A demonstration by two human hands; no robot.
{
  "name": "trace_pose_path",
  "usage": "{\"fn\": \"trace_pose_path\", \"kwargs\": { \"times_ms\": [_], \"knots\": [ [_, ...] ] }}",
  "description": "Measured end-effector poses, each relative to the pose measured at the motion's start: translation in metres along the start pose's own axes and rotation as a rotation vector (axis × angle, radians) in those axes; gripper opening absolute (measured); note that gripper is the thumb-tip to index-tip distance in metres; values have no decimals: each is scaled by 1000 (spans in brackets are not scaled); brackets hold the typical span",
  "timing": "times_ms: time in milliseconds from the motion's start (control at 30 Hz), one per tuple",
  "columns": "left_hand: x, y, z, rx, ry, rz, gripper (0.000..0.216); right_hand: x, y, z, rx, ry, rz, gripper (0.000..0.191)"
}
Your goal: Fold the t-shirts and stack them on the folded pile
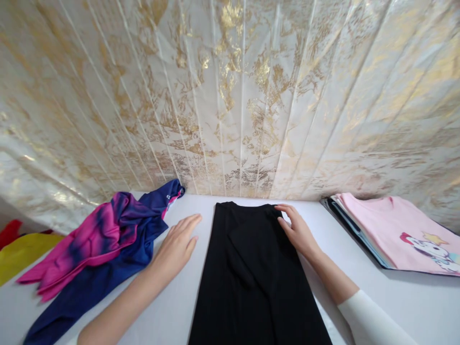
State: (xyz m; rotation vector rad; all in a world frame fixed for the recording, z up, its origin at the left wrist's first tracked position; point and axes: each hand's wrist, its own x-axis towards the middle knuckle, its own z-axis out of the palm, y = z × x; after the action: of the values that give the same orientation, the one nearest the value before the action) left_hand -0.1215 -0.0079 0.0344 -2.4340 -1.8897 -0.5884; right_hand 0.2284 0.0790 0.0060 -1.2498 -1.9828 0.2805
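Note:
A black garment (251,268) lies spread lengthwise on the white table, its top edge toward the curtain and its lower end out of frame. It has a few creases in the middle; I cannot tell which kind of garment it is. My right hand (296,229) rests at its upper right corner, thumb and fingers apart. To the left of the black garment, my left hand (179,238) hovers over or rests on the table, fingers stretched out and holding nothing. Just beyond that hand lies a crumpled pink and navy garment (108,235).
On the right sits a stack of folded clothes, topped by a pink shirt (391,225) with a cartoon print. A yellow cloth (28,254) and a red one (10,232) show at the far left. A white and gold curtain (230,96) hangs behind the table (172,306).

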Motion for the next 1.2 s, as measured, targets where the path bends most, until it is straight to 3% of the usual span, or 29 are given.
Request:
{"fn": "trace_pose_path", "kwargs": {
  "times_ms": [133, 267, 367, 500, 567, 667, 733, 933, 1067, 1200],
  "knots": [
    [-55, 34, 8, -51, -143, 133, 46, -24, -58, 6, 5, -188, -69, 37],
    [-86, 56, 10, -123, -264, 317, 59, -52, -105, 15, 12, -353, -146, 43],
    [-93, 67, 4, -181, -320, 412, 55, -67, -121, 14, 14, -415, -120, 43],
    [-93, 77, -5, -271, -267, 451, 40, -77, -121, 10, 53, -413, -49, 39],
    [-88, 79, -7, -353, -175, 371, 25, -81, -118, 10, 96, -387, -28, 36],
    [-72, 81, -9, -378, -32, 103, 17, -84, -113, 13, 169, -340, 7, 32],
    [-60, 83, -7, -310, -31, 11, 13, -85, -111, 15, 207, -310, 17, 31],
    [-45, 89, 7, -85, -84, 32, 14, -87, -109, 17, 227, -296, 4, 31],
    [-44, 88, 11, -90, -50, 26, 15, -87, -110, 15, 206, -303, 0, 32],
    [-36, 73, 6, -117, -20, -73, 13, -87, -113, 13, 184, -306, -16, 33]
  ]
}}
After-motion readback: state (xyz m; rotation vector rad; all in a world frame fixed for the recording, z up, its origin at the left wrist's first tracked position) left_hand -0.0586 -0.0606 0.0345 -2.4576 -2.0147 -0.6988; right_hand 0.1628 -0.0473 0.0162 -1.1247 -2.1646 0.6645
